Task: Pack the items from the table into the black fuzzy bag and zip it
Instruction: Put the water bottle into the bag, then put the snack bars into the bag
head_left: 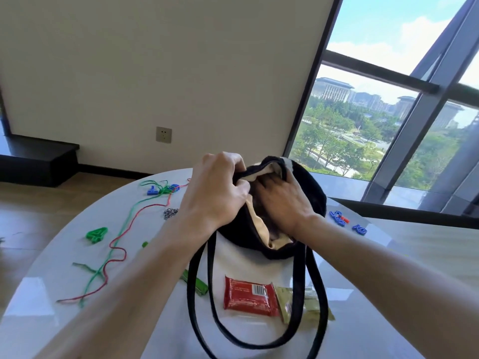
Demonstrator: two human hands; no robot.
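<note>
My left hand [215, 193] pinching the black fuzzy bag [305, 187] rim, my right hand [282, 203] spread inside its mouth.

Bag [308, 187] mid-table [64, 294]; cords [114, 244] left, 2 packets [248, 296] in front, maybe letters [347, 221] right.

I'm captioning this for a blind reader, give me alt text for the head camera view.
A person's left hand holds open the rim of a black fuzzy bag on a white table while the right hand reaches inside. A red packet, cords and plastic numbers lie around it.
</note>
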